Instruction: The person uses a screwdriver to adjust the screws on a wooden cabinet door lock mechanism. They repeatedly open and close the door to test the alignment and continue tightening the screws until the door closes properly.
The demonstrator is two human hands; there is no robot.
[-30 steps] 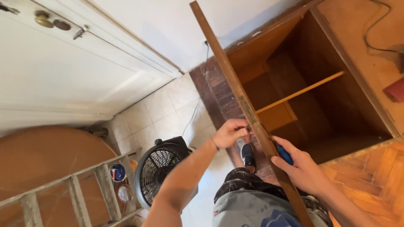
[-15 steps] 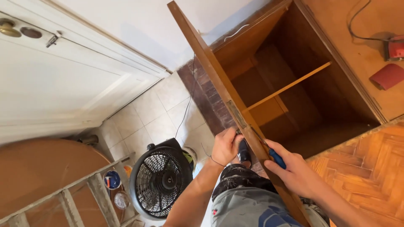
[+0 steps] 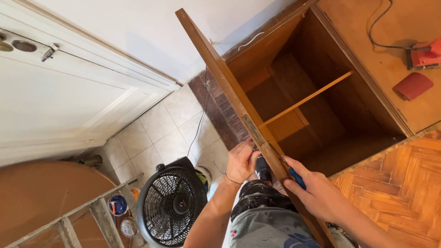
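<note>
We steady the cabinet door (image 3: 229, 92) edge with the left hand (image 3: 242, 161), fingers closed just below the hinge plate (image 3: 253, 130). The right hand (image 3: 317, 195) wraps a blue-handled screwdriver (image 3: 294, 175), shaft angled up-left along the door toward that plate.

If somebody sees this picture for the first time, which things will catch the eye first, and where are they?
First comes the long brown cabinet door, seen edge-on and running from the top centre down to the bottom right, with the open wooden cabinet behind it. At its edge, the left hand touches it beside a metal plate, while the right hand holds a blue-handled tool. A black fan stands on the tiled floor at the lower left.
</note>
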